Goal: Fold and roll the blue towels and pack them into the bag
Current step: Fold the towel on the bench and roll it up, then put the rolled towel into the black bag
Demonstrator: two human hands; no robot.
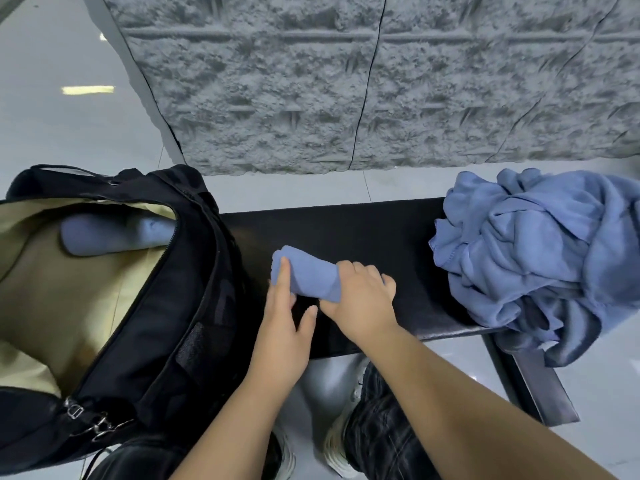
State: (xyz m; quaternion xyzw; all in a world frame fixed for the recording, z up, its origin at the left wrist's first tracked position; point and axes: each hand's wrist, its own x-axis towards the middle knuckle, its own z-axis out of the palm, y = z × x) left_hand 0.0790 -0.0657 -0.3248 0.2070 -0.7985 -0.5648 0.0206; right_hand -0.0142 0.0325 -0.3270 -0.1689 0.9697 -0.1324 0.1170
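— On the table's [381, 230] near edge, what's happening?
— Right hand [360, 306] grips a rolled towel [308, 275]; left hand [284, 327], fingers straight, steadies its end.
— And farther off?
— One roll [104, 237] sits inside the bag [180, 306]; a crumpled pile [540, 251] waits unfolded.

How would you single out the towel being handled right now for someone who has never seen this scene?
On the black bench, between the open bag and the loose towel heap, lies a rolled blue towel. It alone is under both hands.
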